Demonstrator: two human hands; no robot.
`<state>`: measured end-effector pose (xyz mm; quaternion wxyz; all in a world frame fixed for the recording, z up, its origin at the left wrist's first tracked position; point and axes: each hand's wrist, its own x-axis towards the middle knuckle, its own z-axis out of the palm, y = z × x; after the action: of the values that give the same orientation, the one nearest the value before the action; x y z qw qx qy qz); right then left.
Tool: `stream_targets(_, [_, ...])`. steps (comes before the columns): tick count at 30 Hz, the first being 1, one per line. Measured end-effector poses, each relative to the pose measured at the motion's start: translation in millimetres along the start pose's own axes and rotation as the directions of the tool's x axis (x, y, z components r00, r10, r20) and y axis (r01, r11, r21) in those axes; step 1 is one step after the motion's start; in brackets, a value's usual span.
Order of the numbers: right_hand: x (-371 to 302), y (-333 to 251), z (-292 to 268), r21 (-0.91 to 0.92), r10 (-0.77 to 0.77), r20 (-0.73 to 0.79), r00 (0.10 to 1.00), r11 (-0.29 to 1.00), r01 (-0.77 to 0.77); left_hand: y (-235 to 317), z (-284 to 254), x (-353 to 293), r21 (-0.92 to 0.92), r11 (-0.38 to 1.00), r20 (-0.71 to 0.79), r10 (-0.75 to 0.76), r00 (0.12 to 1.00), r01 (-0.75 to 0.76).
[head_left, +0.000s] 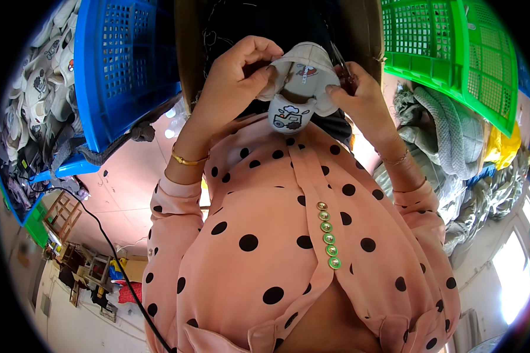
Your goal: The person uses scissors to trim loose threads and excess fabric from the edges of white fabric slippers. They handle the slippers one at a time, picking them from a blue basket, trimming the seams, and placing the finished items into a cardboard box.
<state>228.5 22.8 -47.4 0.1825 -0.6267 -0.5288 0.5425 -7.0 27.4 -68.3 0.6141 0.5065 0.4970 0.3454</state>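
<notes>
A small white cloth shoe with a cartoon vehicle printed on its toe is held up over my lap, its toe toward me. Its open top shows a pale insole with a small red and dark print. My left hand is closed, thumb and fingers pinching the shoe's left side edge. In my right hand is a pair of scissors, the blades pointing up and away. The thumb of that hand also presses on the shoe's right side. Part of the scissors' handle is hidden by the fingers.
A blue plastic crate stands at the left, next to a heap of similar pale shoes. On the right is a green crate above grey fabric. A brown carton edge lies ahead. A black cable hangs at left.
</notes>
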Motion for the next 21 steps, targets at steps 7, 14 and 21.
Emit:
stream_targets(7, [-1.9, 22.8, 5.1, -0.007, -0.018, 0.004, 1.0, 1.0, 0.018, -8.2, 17.9, -21.9, 0.581, 0.71, 0.051, 0.456, 0.889, -0.397])
stream_targets(14, [-7.3, 21.3, 10.4, -0.159, -0.069, 0.064, 0.996, 0.984, 0.079, -22.3, 39.9, -19.4, 0.752, 0.505, 0.39, 0.178, 0.904, -0.424])
stream_targets(21, [-7.8, 42.3, 18.3, -0.136, -0.1, 0.003, 0.995, 0.986, 0.099, -25.4, 45.4, -0.1, 0.725, 0.617, 0.438, -0.069, 0.896, -0.307])
